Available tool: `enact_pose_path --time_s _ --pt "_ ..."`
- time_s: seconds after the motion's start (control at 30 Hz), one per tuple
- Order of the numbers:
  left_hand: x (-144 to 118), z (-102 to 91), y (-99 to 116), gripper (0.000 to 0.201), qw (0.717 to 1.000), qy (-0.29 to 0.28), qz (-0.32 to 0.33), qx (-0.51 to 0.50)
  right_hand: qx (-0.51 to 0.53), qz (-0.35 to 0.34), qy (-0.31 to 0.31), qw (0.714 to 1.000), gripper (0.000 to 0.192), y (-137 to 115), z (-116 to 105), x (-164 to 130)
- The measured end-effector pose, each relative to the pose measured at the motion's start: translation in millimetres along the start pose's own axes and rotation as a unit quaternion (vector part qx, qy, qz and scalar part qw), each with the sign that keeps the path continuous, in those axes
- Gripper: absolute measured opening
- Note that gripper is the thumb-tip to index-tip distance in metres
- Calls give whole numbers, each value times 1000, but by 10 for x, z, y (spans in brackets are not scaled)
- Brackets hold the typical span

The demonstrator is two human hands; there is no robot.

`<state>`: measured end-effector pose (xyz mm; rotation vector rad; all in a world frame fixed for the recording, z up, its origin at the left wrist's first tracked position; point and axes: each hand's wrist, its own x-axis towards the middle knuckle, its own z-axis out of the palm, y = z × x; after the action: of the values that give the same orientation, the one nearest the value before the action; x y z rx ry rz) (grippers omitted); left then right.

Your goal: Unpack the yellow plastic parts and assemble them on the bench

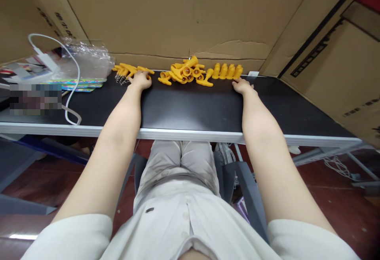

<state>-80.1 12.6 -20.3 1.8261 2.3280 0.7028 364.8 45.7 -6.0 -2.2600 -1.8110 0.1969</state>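
Observation:
My left hand (141, 80) rests at the left group of yellow T-handled corkscrews (127, 69), whose metal spirals (121, 79) stick out toward me. Its thumb and fingers are apart over the handles, with some fingertips hidden. On the right, my right hand (244, 86) reaches to the foot of a row of upright yellow sleeves (223, 71). Its fingers are stretched out near the rightmost sleeve, and no object shows inside the hand. Between the hands lies a heap of yellow corkscrew parts (181, 72), several with hollow ends facing me. A single T-shaped yellow piece (206, 78) lies beside the row.
Cardboard (190, 18) walls the back and sides of the black table (190, 105). At the left are clear plastic bags (92, 60), colourful packets (89, 86) and a white cable (77, 74). A small white piece (253, 74) sits behind my right hand.

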Motion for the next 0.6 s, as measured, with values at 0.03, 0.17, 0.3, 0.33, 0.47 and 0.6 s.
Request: enact_pose_path --time_s 0.03,0.17,0.3,0.33,0.47,0.6 --pt "12 8 -4 65 1000 -4 -3 5 0 1 -1 1000 62 -6 -7 -12" --pt "0 -20 -7 64 1000 1 -12 0 1 1 -3 1000 62 -12 -17 -34" --pt "-80 -97 13 65 999 41 -11 -6 3 -4 7 1000 60 1 -8 -22" --pt "-98 -114 24 62 999 44 -18 -2 4 -4 8 1000 60 3 -5 -18" --pt "-129 -147 62 58 998 35 -44 16 6 -4 16 1000 58 5 8 -5" --pt "-97 -129 45 67 999 8 -29 21 12 -5 19 1000 57 2 11 -5"
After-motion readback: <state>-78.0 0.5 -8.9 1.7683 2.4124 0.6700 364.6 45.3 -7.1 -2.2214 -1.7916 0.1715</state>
